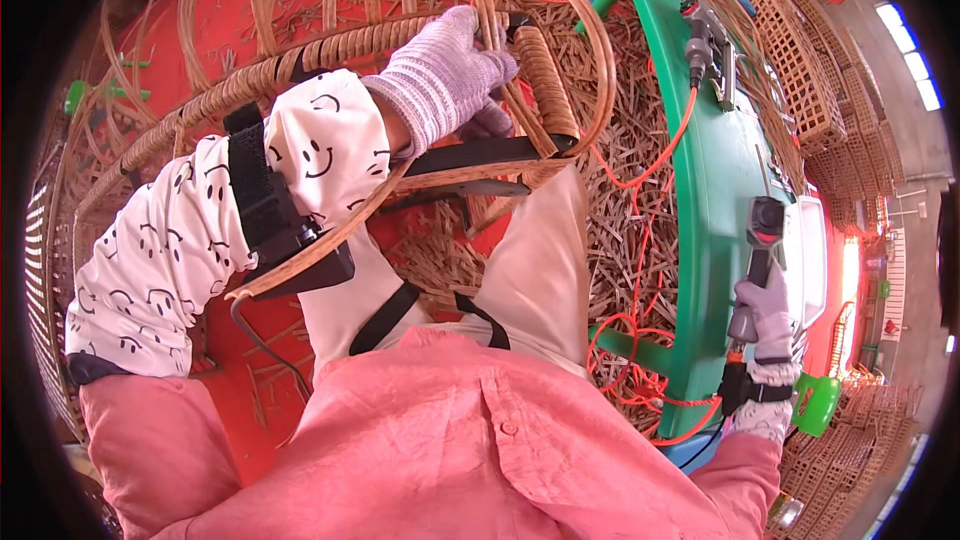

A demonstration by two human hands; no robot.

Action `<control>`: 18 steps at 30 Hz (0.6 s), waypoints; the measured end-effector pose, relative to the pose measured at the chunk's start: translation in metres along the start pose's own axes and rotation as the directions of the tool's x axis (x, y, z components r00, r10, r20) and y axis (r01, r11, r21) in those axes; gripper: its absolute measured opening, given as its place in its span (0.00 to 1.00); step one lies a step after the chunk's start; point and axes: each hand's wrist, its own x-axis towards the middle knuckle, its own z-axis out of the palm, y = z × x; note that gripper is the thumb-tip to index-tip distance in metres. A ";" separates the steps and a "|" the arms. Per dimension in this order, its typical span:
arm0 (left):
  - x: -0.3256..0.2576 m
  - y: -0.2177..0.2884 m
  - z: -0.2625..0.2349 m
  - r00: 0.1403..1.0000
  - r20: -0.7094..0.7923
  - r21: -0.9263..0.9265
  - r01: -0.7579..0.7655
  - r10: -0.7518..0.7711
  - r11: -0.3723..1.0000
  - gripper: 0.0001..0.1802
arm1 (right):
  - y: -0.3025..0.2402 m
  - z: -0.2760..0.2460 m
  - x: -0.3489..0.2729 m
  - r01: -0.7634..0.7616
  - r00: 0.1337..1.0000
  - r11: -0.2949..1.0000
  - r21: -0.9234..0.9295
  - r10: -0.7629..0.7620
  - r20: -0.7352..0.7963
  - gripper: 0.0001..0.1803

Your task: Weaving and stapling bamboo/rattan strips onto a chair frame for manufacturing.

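Observation:
My left hand (445,80), in a pale lavender striped knit glove, is closed on rattan strips (490,10) at the corner of a black frame wrapped in rattan (350,40). One loose strip (606,60) loops to the right of it, beside the wrapped end bar (548,80). Far to the right, my right hand (768,310), gloved as well, grips the handle of an air staple gun (765,225) over the green table. An orange hose runs up to that tool; its nose is partly hidden by its own body.
A second air staple gun (700,50) lies on the green table (715,160), fed by an orange hose (665,162). A white container (811,260) stands at the table's right edge. Rattan scraps (625,205) litter the red floor. Woven baskets (785,40) are stacked at right.

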 end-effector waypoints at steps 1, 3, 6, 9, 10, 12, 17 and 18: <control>-0.002 -0.002 0.003 1.000 0.016 -0.044 0.016 -0.015 0.999 0.16 | -0.022 -0.001 -0.018 -0.015 1.000 0.990 0.140 0.012 0.026 0.26; -0.002 -0.009 0.005 0.999 0.036 -0.079 -0.007 0.010 0.997 0.16 | -0.070 0.007 -0.057 -0.011 0.997 0.930 0.367 -0.017 0.073 0.24; 0.003 -0.017 0.005 0.993 0.054 -0.113 -0.100 0.107 0.989 0.16 | -0.103 0.005 -0.090 -0.013 0.936 0.878 0.478 -0.158 0.315 0.28; 0.004 -0.020 0.004 0.982 0.019 -0.072 -0.188 0.190 0.980 0.16 | -0.146 0.032 -0.120 0.237 0.878 0.899 0.367 -0.360 0.314 0.27; 0.005 -0.019 0.006 0.973 0.037 -0.058 -0.225 0.228 0.973 0.16 | -0.152 0.042 -0.132 0.238 0.886 0.907 0.348 -0.350 0.306 0.27; 0.004 -0.020 0.009 0.965 0.045 -0.048 -0.256 0.258 0.965 0.16 | -0.150 0.055 -0.143 0.303 0.652 0.605 0.736 -0.695 0.303 0.35; 0.002 -0.021 0.009 0.965 0.038 0.023 -0.262 0.261 0.965 0.17 | -0.182 0.048 -0.146 0.406 0.761 0.842 0.357 -0.527 0.379 0.28; 0.002 -0.022 0.009 0.965 0.035 0.017 -0.260 0.259 0.966 0.17 | -0.188 0.046 -0.145 0.413 0.790 0.876 0.249 -0.481 0.381 0.27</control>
